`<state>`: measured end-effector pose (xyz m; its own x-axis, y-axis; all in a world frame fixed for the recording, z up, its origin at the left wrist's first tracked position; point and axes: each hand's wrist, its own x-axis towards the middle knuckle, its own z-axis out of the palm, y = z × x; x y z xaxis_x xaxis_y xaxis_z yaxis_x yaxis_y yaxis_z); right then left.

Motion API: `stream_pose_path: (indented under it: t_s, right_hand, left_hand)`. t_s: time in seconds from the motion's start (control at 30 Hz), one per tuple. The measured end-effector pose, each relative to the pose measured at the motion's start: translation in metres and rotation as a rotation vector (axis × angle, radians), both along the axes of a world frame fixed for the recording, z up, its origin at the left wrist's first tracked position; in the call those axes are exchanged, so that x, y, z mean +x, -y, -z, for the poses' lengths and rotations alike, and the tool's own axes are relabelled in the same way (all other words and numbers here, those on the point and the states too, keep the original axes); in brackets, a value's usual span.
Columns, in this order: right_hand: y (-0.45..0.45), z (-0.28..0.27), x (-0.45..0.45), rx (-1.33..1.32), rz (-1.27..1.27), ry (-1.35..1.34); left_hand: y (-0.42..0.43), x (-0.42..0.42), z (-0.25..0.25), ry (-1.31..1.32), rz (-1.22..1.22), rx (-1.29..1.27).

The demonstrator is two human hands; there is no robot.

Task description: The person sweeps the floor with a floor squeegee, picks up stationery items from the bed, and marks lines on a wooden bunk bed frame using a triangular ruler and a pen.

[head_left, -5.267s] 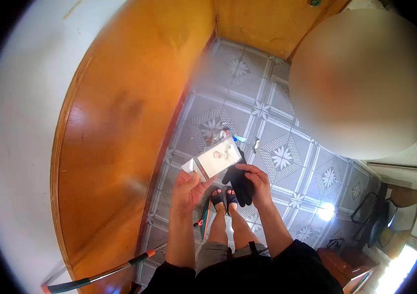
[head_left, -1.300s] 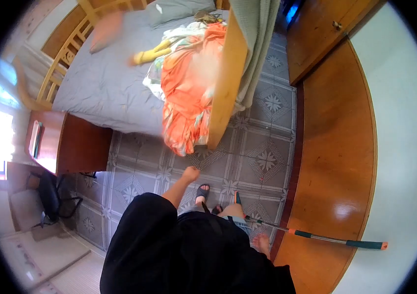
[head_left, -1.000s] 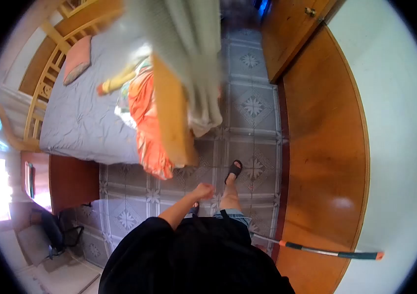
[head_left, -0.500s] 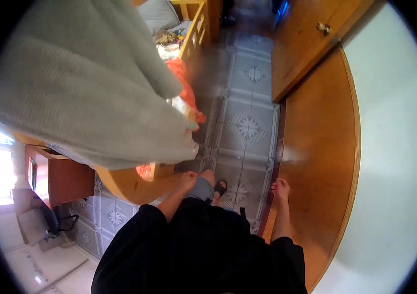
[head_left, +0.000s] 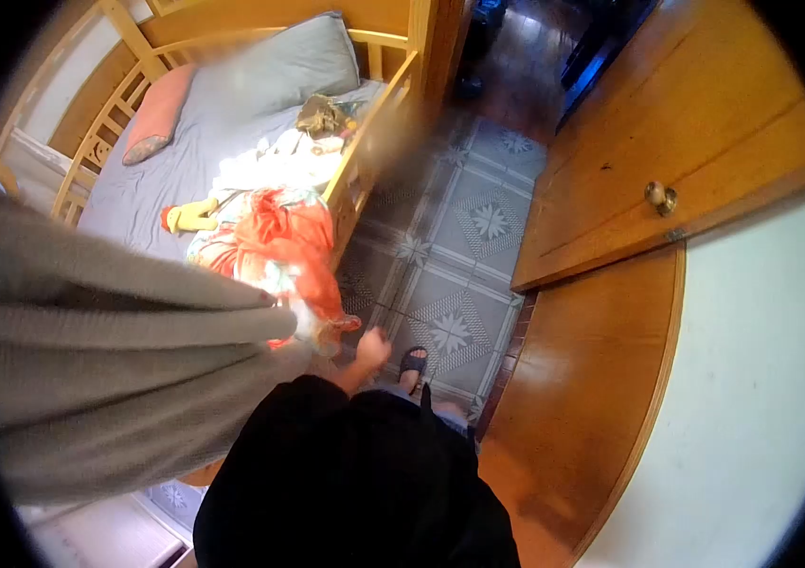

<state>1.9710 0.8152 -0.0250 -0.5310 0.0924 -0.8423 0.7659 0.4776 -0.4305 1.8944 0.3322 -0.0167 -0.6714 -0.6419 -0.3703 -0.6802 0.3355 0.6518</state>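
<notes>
My left hand (head_left: pixel 374 348) hangs low in the middle of the view, with its fingers curled in and nothing visible in them. It is just right of the lower end of an orange patterned cloth (head_left: pixel 294 248), which spills over the bed's edge. The grey-green curtain (head_left: pixel 128 350) spreads across the left side, close to my left forearm. My right hand is out of view. A dark sandal (head_left: pixel 413 363) is on one foot below.
The bed (head_left: pixel 133 194) has a wooden rail, a grey pillow (head_left: pixel 294 71), a pink pillow (head_left: pixel 158 118) and a yellow toy (head_left: pixel 192 216). At the right, an open wooden door (head_left: pixel 649 142) stands above wooden wall panelling (head_left: pixel 573 379). Tiled floor (head_left: pixel 492 222) leads to a darker doorway.
The white card and black glove seen in my hands earlier are gone from view. The view has moved along the bed towards the door. My right hand, visible half a second ago, has left view.
</notes>
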Motion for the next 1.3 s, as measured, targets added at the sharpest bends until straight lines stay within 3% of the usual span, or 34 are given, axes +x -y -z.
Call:
stream_pose_path:
  t_s: [0.07,0.17,0.3,0.37,0.4,0.47,0.53,0.57,0.6,0.63,0.67,0.7,0.77,0.83,0.87,0.93,1.03,1.1,1.23,1.3]
  right_hand:
    - [0.009,-0.005,-0.031,0.012,0.015,0.022]
    - [0.024,-0.001,-0.080,0.017,-0.002,0.040]
    - [0.050,0.023,-0.158,0.078,-0.200,0.047]
    - [0.070,0.040,-0.219,0.070,-0.335,0.006]
    - [0.080,0.052,-0.259,-0.013,-0.334,0.011]
    - [0.103,0.073,-0.361,-0.405,0.127,0.291]
    - [0.124,0.140,-0.447,-0.200,-0.316,-0.136]
    - [0.176,0.106,-0.507,-0.211,-0.319,-0.108]
    - [0.240,0.081,-0.557,-0.133,-0.403,-0.321]
    - [0.294,0.038,-0.605,0.012,-0.806,-0.505]
    - [0.327,0.063,-0.651,-0.118,-0.785,-0.735]
    - [0.383,0.062,-0.691,-0.100,-0.734,-0.718]
    - [0.493,0.029,-0.752,-0.337,-0.690,-0.565]
    - [0.611,0.000,-0.778,-0.555,-0.688,-0.650]
    - [0.663,-0.009,-0.787,-0.679,-0.655,-0.653]
    - [0.765,-0.045,-0.778,-0.654,-0.609,-0.694]
    - [0.878,-0.054,-0.759,-0.567,-0.746,-1.064]
    - [0.928,-0.066,-0.739,-0.304,-0.996,-1.479]
    - [0.992,-0.032,-0.717,-0.243,-1.095,-1.493]
    - [1.012,-0.011,-0.715,-0.449,-1.219,-1.311]
  left_hand:
    - [0.013,-0.060,-0.015,-0.055,-0.010,-0.191]
    - [0.050,-0.143,-0.068,-0.120,-0.115,-0.223]
    - [0.139,-0.214,-0.088,-0.252,-0.192,-0.481]
    - [0.194,-0.241,-0.091,-0.169,-0.172,-0.685]
    - [0.219,-0.253,-0.095,-0.079,-0.198,-0.624]
    - [0.260,-0.274,-0.093,0.057,-0.228,-0.611]
    - [0.303,-0.287,-0.069,0.154,-0.169,-0.682]
    - [0.323,-0.301,-0.063,0.161,-0.179,-0.686]
    - [0.339,-0.309,-0.057,0.251,-0.118,-0.641]
    - [0.349,-0.311,-0.049,0.342,-0.062,-0.583]
    - [0.356,-0.306,-0.025,0.234,-0.045,-0.716]
    - [0.358,-0.307,-0.027,0.249,-0.062,-0.697]
    - [0.364,-0.308,-0.034,0.191,-0.188,-0.204]
    - [0.368,-0.300,-0.015,0.048,-0.120,-0.327]
    - [0.368,-0.300,-0.015,0.098,-0.134,-0.284]
    - [0.371,-0.303,-0.022,0.165,-0.128,-0.209]
    - [0.371,-0.301,-0.024,0.141,-0.103,-0.256]
    - [0.371,-0.302,-0.024,0.135,-0.125,-0.226]
    - [0.375,-0.305,-0.029,0.105,-0.162,-0.164]
    - [0.379,-0.306,-0.036,0.115,-0.143,-0.126]
